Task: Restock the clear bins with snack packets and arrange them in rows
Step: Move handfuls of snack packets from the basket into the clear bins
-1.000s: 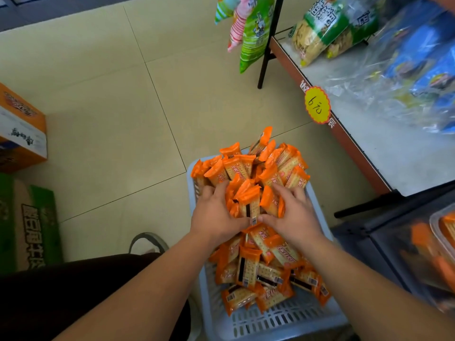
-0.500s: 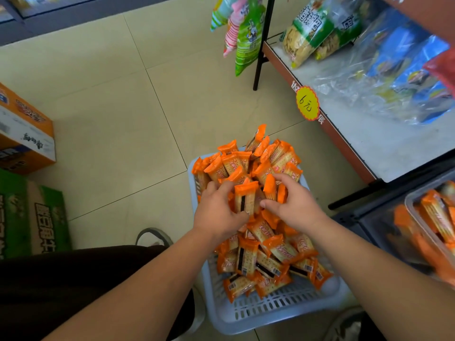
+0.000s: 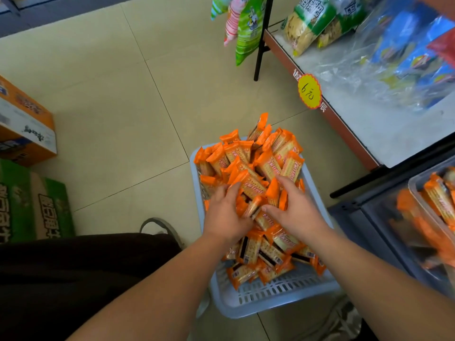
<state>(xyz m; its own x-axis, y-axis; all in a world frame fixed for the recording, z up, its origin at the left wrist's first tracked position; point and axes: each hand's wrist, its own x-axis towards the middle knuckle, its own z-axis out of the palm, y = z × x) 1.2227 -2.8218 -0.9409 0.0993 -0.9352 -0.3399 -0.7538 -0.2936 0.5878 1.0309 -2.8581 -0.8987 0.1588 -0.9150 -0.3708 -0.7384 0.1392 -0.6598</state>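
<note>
A pale blue slotted basket (image 3: 268, 295) on the floor holds a heap of orange snack packets (image 3: 261, 158). My left hand (image 3: 225, 216) and my right hand (image 3: 295, 210) face each other in the middle of the heap. Their fingers curl round a bunch of orange packets (image 3: 253, 193) squeezed between them. At the right edge a clear bin (image 3: 418, 185) on a low dark shelf holds several of the same orange packets.
A shelf (image 3: 384, 134) with bagged snacks and a yellow price tag (image 3: 309, 91) runs along the right. Snack bags (image 3: 246, 28) hang from a black rack. Cardboard boxes (image 3: 27, 129) stand at the left. My dark-trousered leg (image 3: 73, 279) is beside the basket.
Both hands have drawn closer round the bunch of packets and raised it slightly from the heap. The view has swung a little, showing more of the clear bin at the right.
</note>
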